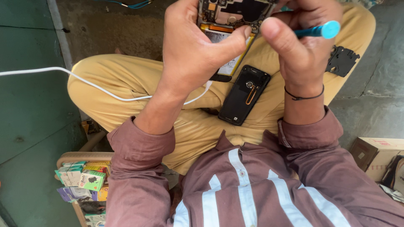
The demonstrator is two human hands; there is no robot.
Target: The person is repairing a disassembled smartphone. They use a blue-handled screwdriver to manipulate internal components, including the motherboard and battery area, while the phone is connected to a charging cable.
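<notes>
**Opened phone held up close, its parts parked on the lap**

The person sits cross-legged on the floor, and the tan trousers (126, 80) serve as a soft tray: things set there stay within reach and will not slide off. A white cable (84, 82) trails across the left thigh toward the middle of the lap.

The left hand (189, 50) is wrapped around an opened phone (229, 25), thumb pressed across its lower edge, lifting it toward the face, seemingly so the exposed board and battery can be seen closely and kept from wobbling. The right hand (299, 46) is closed around a blue-handled tool (320, 30), thumb braced against the phone's side; the working tip is hidden behind the fingers, so where it touches I cannot tell.

Just below the phone, a black back cover (244, 94) lies inside-up on the lap. Further right, a small black bracket plate (341, 61) rests at the knee's edge, apart from the cover.
</notes>
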